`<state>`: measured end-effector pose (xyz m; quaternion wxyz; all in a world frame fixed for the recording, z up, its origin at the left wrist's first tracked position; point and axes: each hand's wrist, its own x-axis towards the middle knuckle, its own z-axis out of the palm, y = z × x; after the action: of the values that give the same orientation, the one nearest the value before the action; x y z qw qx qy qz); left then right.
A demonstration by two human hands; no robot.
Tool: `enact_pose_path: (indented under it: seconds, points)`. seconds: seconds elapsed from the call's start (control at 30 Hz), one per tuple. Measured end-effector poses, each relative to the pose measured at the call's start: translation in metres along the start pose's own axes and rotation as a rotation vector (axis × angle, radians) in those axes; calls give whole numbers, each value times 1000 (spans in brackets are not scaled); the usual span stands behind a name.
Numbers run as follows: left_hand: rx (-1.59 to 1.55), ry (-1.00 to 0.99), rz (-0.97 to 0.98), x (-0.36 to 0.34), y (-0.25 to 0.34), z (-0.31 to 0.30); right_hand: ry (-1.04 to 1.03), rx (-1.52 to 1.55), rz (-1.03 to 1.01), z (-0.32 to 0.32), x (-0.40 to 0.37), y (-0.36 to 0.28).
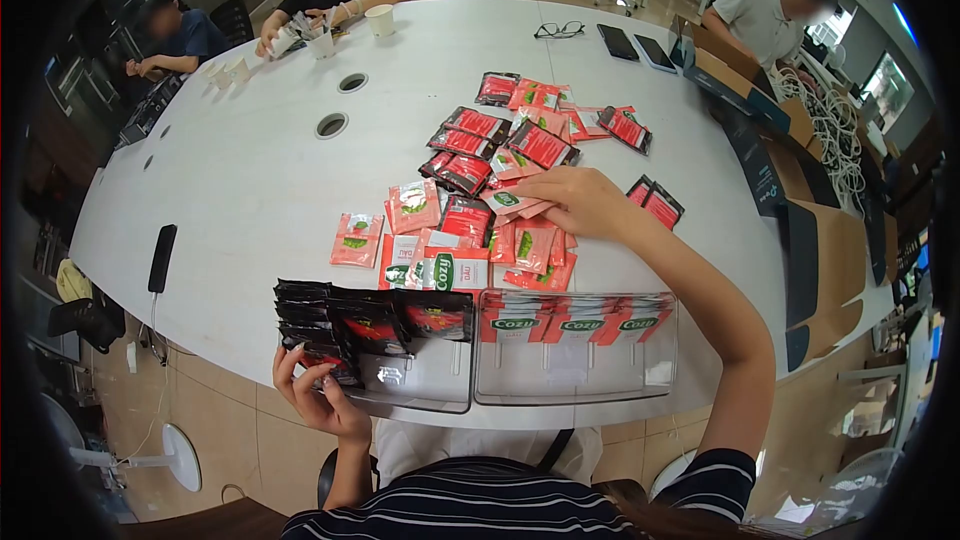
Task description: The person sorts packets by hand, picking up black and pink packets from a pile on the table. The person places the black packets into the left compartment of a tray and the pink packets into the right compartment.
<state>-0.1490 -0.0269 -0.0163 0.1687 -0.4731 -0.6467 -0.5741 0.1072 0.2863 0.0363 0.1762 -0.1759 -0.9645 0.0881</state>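
My right hand reaches over the pile, its fingers closed on a few pink Cozy sachets. Under and around it lie more loose pink sachets and black-and-red sachets. My left hand is at the near left corner of the left clear tray, fingers curled against a black sachet there. Stacks of black sachets fill the back and left of that tray. In the right clear tray, pink Cozy sachets stand in three rows along the back.
Glasses and two phones lie at the far side. Open cardboard boxes and white cables line the right edge. A black device lies at left. Other people sit around; one handles items near a paper cup.
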Motion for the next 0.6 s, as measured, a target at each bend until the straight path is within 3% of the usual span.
enact_pose_path:
  seconds: [0.07, 0.17, 0.3, 0.43, 0.6]
  points:
    - [-23, 2, -19, 0, 2, 1, -120, 165, 73, -11, 9, 5]
    - [-7, 11, -16, 0, 2, 1, 80, 176, 52, -12, 19, 17]
    - [-15, 23, -21, -1, 1, 1, 179, -15, 137, -13, 29, 18]
    - [-12, 19, -13, -3, -2, 2, 136, -101, -19, 21, 31, 29]
    - [-25, 18, -22, -2, 1, 3, -53, -303, 27, 22, 44, 49]
